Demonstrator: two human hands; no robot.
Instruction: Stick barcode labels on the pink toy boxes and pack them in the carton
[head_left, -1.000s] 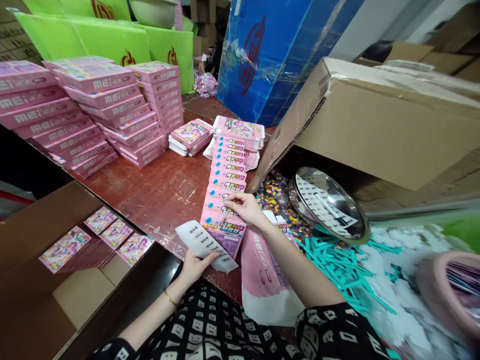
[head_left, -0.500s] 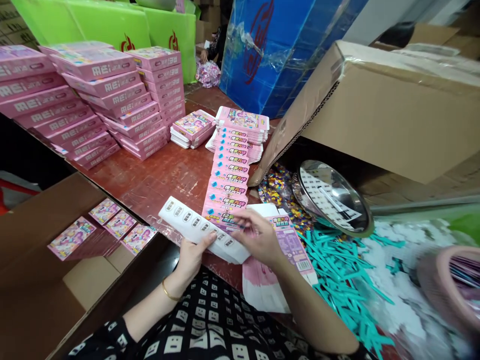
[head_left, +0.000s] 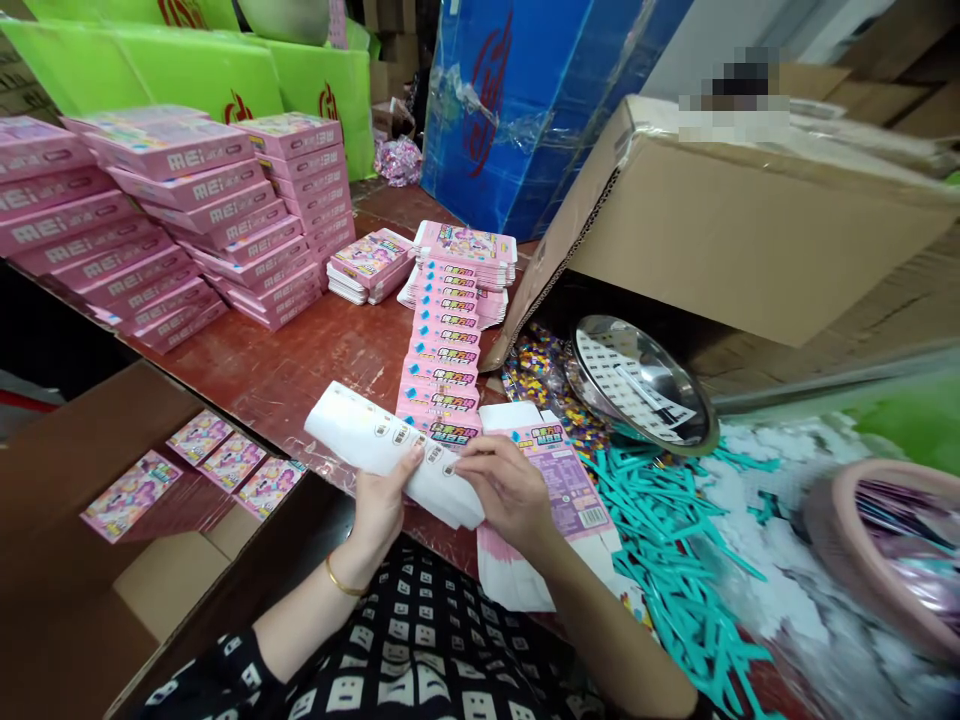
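Label sheet (head_left: 367, 433), white with a row of small dark oval prints, lies near the centre of the frame, raised over the worktop (head_left: 277, 352). Its long axis slants from the centre left down towards the lower right, crossing in front of the near end of a row of overlapping pink cartons (head_left: 441, 375). The left hand (head_left: 377, 510) pinches its lower edge, thumb on the printed face, so most of the sheet's length reaches up and left from that grip. The right hand (head_left: 519, 492) is nearer the lower-right end: the sheet lies to its left, just at the fingertips, which are drawn close together by the last print. Whether they grip a label cannot be told. Flat boxes (head_left: 571, 482) lie beside and below that hand.
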